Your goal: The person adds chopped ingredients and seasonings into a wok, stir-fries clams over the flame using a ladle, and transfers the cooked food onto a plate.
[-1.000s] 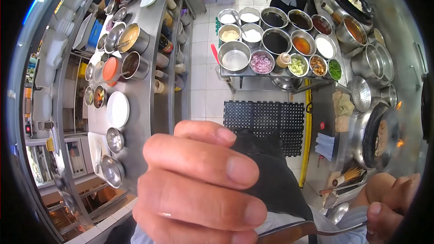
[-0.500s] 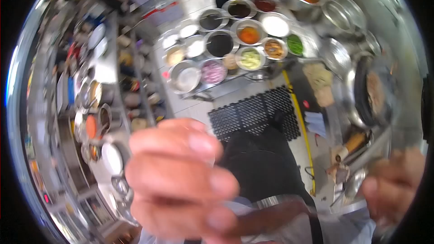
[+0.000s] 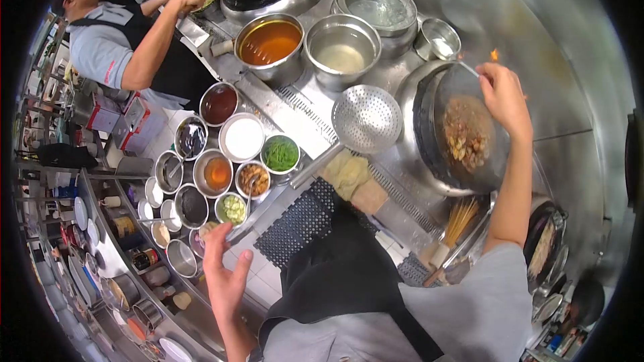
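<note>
My right hand [image 3: 506,97] is raised over the far side of the wok [image 3: 493,154], closed around the thin handle of a metal ladle [image 3: 469,68]. The ladle's handle slants toward a small metal pot [image 3: 429,35]; I cannot clearly make out its bowl end. Brown, glossy chunks of food [image 3: 465,134] lie in the wok, and small flames show behind it. My left hand [image 3: 225,268] is open, thumb and fingers apart, holding nothing. Just beyond its fingertips are a bowl of pale green chopped vegetable [image 3: 232,209] and a bowl of brown pieces with a spoon [image 3: 252,178].
A perforated strainer [image 3: 366,118] lies near the wok, by folded cloths [image 3: 347,173]. Pots of orange liquid [image 3: 270,41] and clear liquid [image 3: 343,51] stand behind. Another person [image 3: 127,47] works at a second wok, upper left. A bamboo brush [image 3: 461,221] lies lower right.
My view has swung toward the stove. My left hand, closed-looking and near the camera before, is now lower and open. My right hand has moved up beyond the wok, holding the ladle.
</note>
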